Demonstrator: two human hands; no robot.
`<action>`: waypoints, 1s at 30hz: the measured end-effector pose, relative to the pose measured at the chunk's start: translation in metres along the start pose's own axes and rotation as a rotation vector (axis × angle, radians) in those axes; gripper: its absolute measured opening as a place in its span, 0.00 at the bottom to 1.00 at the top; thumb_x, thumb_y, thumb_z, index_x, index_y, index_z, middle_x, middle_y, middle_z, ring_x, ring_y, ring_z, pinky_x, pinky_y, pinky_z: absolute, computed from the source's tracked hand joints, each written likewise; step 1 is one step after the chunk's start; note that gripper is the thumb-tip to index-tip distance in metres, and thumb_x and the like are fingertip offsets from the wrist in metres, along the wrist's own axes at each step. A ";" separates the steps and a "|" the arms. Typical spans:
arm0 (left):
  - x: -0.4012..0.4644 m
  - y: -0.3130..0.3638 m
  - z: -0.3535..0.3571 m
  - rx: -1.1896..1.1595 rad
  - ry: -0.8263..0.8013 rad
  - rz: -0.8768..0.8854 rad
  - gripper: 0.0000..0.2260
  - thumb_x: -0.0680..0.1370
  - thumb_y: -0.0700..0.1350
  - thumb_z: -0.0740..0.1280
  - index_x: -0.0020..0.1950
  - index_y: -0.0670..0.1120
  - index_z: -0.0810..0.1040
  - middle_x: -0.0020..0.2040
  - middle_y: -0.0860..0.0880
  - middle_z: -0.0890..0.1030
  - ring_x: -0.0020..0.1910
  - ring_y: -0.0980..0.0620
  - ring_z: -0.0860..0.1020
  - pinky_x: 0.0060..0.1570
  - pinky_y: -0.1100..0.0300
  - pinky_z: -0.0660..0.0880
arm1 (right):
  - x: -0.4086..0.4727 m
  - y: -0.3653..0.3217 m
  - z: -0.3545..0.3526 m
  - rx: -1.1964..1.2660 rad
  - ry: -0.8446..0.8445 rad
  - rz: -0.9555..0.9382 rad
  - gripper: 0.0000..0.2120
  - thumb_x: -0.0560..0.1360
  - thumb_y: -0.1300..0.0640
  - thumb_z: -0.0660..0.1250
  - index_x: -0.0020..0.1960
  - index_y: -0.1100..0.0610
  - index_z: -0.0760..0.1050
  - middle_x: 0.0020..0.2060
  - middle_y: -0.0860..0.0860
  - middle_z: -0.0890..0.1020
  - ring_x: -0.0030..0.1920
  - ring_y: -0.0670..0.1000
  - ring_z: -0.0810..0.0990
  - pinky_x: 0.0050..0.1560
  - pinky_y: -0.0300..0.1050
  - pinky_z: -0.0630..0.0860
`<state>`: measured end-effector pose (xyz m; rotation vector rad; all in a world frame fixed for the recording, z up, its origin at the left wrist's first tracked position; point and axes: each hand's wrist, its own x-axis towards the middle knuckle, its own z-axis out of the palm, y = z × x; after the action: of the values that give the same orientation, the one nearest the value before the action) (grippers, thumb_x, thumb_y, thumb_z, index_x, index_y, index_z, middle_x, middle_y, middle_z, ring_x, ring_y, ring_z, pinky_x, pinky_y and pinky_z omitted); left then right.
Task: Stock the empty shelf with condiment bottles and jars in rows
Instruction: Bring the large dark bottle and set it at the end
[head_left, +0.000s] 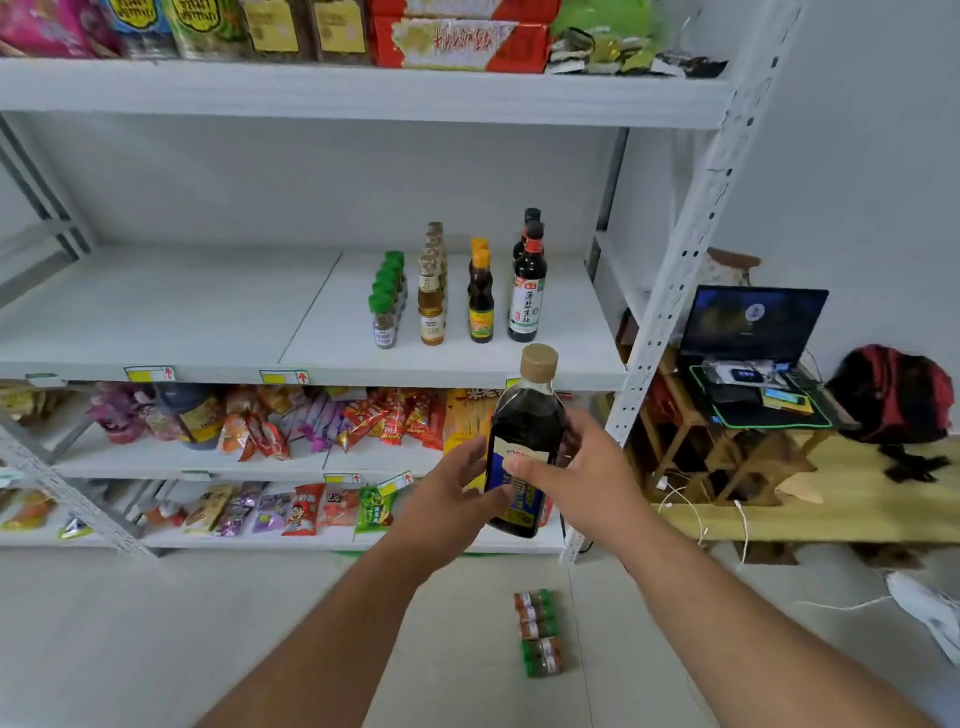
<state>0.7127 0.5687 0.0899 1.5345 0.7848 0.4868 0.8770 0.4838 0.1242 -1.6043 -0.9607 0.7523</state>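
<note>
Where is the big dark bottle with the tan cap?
The dark bottle is in front of the shelf, held up between the right hand and left hand, just below the soy sauce row.

Four bottle rows (457, 291) stand right of centre on the shelf (208, 312).

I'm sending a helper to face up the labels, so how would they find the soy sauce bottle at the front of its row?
Look at the middle shelf of the white rack, the one holding only four short rows of bottles near its right end. Take the rightmost row; the soy sauce bottle stands at its front. It is the tallest there, dark, with a black cap, red neck band and white label, unlike the orange-capped bottle beside it.
</note>
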 end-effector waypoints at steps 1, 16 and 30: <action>0.006 0.001 0.000 -0.003 -0.013 0.006 0.25 0.78 0.42 0.72 0.72 0.60 0.72 0.66 0.58 0.80 0.65 0.60 0.77 0.64 0.51 0.76 | 0.004 0.000 0.000 -0.008 0.011 0.006 0.26 0.69 0.60 0.82 0.63 0.48 0.77 0.49 0.41 0.87 0.50 0.37 0.84 0.49 0.33 0.81; 0.119 0.001 0.035 0.115 -0.045 0.014 0.23 0.74 0.47 0.73 0.68 0.60 0.74 0.61 0.59 0.82 0.65 0.57 0.77 0.70 0.46 0.71 | 0.099 0.024 -0.057 -0.109 0.100 0.035 0.22 0.67 0.52 0.83 0.56 0.46 0.77 0.47 0.40 0.87 0.49 0.40 0.85 0.52 0.43 0.82; 0.260 0.044 0.114 0.155 0.159 -0.043 0.23 0.76 0.46 0.73 0.69 0.58 0.74 0.59 0.63 0.82 0.61 0.64 0.78 0.59 0.62 0.79 | 0.243 0.062 -0.163 -0.172 -0.036 -0.009 0.22 0.67 0.45 0.82 0.55 0.41 0.76 0.49 0.39 0.85 0.52 0.40 0.84 0.56 0.48 0.81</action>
<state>0.9778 0.6780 0.0806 1.6322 0.9966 0.5310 1.1453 0.6155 0.1033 -1.7389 -1.0824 0.7104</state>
